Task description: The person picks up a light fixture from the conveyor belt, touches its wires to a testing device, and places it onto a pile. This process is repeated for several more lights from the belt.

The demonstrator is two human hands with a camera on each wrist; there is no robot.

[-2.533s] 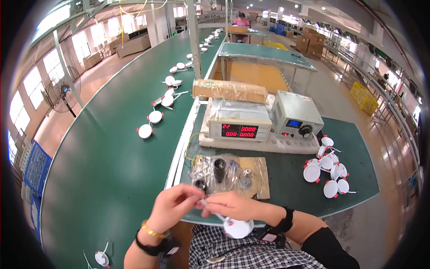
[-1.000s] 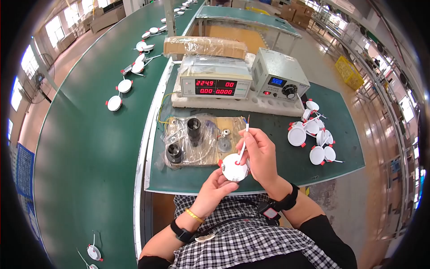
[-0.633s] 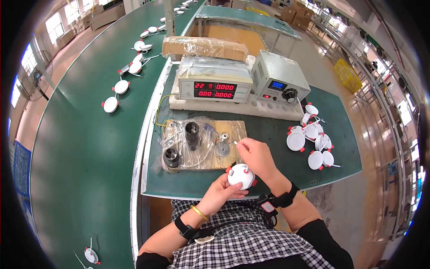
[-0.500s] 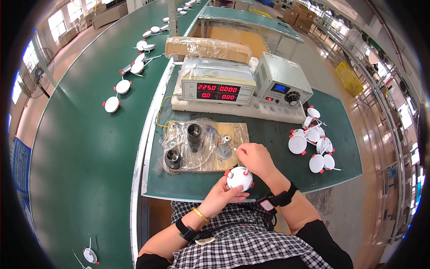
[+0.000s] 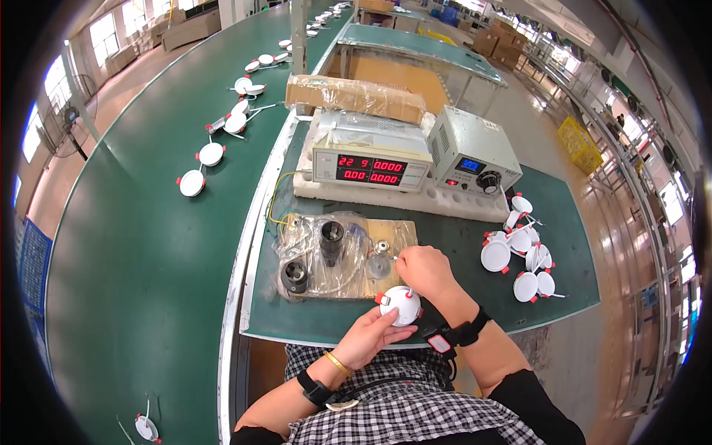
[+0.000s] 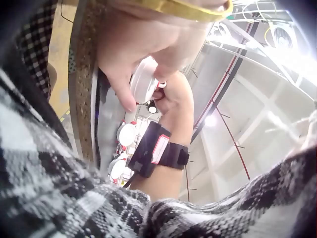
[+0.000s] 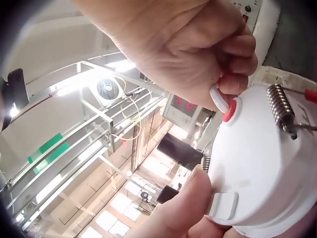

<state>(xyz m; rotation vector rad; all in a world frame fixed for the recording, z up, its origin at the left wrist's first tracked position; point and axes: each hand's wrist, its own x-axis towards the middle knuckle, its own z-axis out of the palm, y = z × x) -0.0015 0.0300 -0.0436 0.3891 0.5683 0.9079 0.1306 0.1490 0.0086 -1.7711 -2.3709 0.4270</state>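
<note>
Digital meter (image 5: 371,167), red digits on front panel: upper left reads "22 9", with a dark gap between the second and third digits; upper right "0.000"; lower left "0.00"; lower right "0.000". Small print on its fascia: illegible. Grey control box (image 5: 477,150): figures on the blue display (image 5: 470,165) not legible. Red-bordered label (image 6: 160,148) on the black wrist device (image 6: 146,143): printing too blurred to read.

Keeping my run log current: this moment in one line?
left hand: holds white lamp; right hand: grips its cable; meter: lit
</note>
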